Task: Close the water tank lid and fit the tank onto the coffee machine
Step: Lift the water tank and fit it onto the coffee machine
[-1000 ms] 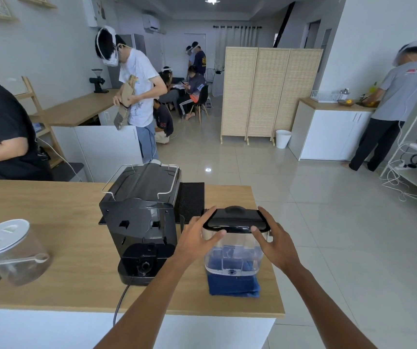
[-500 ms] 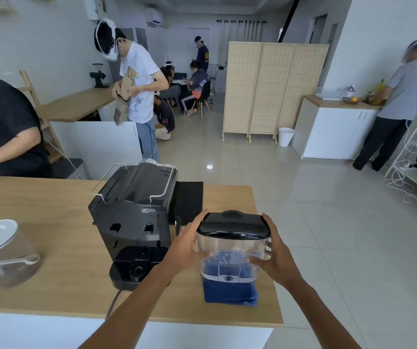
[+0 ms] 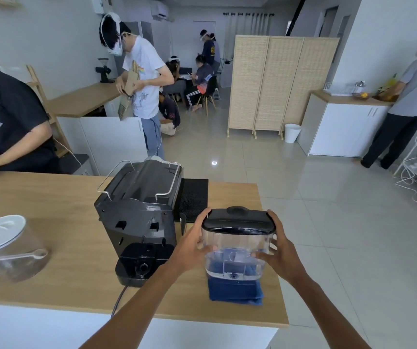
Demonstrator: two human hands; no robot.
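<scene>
A clear water tank with a black lid lying flat on top is held above a folded blue cloth on the wooden counter. My left hand grips its left side and my right hand grips its right side. The black coffee machine stands just left of the tank, its back towards me, with an empty black base socket at the bottom.
A black mat lies behind the machine. A clear jar with a white lid and spoon sits at the counter's left. A person in a black shirt leans at the far left edge. The machine's cable hangs over the front edge.
The lid went from tilted under my fingers to flat on the tank. Both hands slid down to the tank's sides and lifted it off the blue cloth.
</scene>
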